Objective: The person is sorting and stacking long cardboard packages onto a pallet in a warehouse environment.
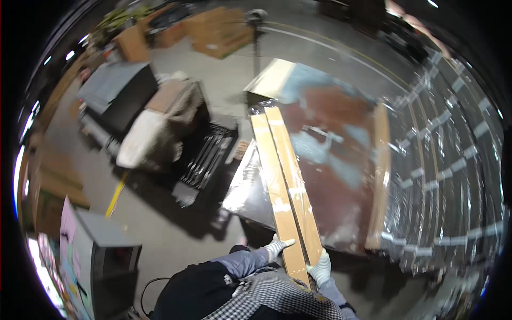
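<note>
Two long, narrow cardboard boxes (290, 184) lie side by side, stretching from my waist toward the far left of a table (341, 213) with a worn brown and blue-grey top. Shiny clear tape shows along them, and dark plastic covers their far ends. My left hand (277, 245), in a pale striped glove, grips the near left side with its thumb on top. My right hand (321, 268), gloved the same way, holds the near right side. The fingers beneath the boxes are hidden.
Plastic-wrapped long cartons (437, 176) are stacked at the right. A dark crate of metal rods (205, 160) stands left of the table, beside a cloth-covered load (160, 125). A grey cabinet (109, 240) is at the lower left; cardboard boxes (218, 32) stand farther back.
</note>
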Action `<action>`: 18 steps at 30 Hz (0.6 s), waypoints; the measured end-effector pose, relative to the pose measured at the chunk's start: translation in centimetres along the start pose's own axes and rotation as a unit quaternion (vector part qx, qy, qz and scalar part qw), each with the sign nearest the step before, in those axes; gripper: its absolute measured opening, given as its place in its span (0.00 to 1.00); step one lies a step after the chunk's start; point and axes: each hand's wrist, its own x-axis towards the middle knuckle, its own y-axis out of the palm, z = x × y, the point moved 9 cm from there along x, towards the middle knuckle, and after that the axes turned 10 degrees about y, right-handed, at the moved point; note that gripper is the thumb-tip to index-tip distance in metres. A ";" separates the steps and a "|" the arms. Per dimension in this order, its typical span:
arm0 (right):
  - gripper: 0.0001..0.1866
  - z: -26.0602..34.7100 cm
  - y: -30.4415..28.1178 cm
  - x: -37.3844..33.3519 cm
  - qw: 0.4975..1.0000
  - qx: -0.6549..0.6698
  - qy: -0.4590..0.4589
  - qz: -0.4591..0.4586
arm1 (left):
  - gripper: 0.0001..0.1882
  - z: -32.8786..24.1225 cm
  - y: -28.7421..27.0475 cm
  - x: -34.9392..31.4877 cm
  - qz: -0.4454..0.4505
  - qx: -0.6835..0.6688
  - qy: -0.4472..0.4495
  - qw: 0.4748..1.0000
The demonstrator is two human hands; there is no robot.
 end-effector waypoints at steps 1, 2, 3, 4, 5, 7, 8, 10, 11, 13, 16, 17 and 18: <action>0.41 0.4 0.7 -0.3 1.000 -0.018 -0.023 0.003 | 0.46 0.7 -3.2 1.0 -0.080 -0.029 0.077 0.993; 0.41 0.8 1.0 0.0 0.999 -0.034 -0.042 -0.001 | 0.48 0.1 -4.3 0.4 -0.148 0.013 0.104 0.983; 0.40 3.1 0.3 -0.5 0.997 -0.031 -0.075 -0.018 | 0.50 -0.3 -4.9 -1.2 -0.179 0.014 0.097 0.979; 0.40 5.2 0.6 -0.5 0.990 -0.023 -0.139 0.007 | 0.52 -0.9 -5.8 -2.5 -0.207 0.016 0.092 0.974; 0.39 2.1 3.1 2.1 0.991 0.046 -0.116 0.042 | 0.55 -0.9 -6.5 -1.9 -0.192 0.003 0.102 0.976; 0.42 11.5 1.6 -0.2 0.951 -0.206 -0.232 0.015 | 0.61 -0.2 -10.6 -2.9 -0.242 -0.005 0.119 0.963; 0.44 11.3 1.2 1.1 0.971 -0.176 -0.160 0.034 | 0.64 -0.9 -12.0 -3.2 -0.280 0.010 0.121 0.952; 0.47 14.6 1.0 2.3 0.960 -0.210 -0.177 0.049 | 0.37 0.1 -16.4 -0.5 -0.351 0.004 0.141 0.926; 0.47 15.8 0.9 3.5 0.961 -0.206 -0.183 0.038 | 0.37 -1.4 -16.7 0.1 -0.349 -0.029 0.181 0.919; 0.52 18.3 1.5 5.2 0.953 -0.232 -0.193 0.029 | 0.40 -11.9 -12.3 -7.4 -0.332 -0.101 0.251 0.903; 0.56 26.8 1.9 3.3 0.926 -0.281 -0.253 0.000 | 0.48 -19.0 -13.0 -13.1 -0.374 -0.139 0.317 0.860; 0.57 28.5 2.2 3.2 0.920 -0.294 -0.258 -0.006 | 0.54 -19.7 -14.6 -13.3 -0.411 -0.131 0.325 0.842; 0.57 29.9 2.2 3.1 0.918 -0.296 -0.263 -0.013 | 0.54 -20.5 -15.9 -12.8 -0.408 -0.135 0.332 0.840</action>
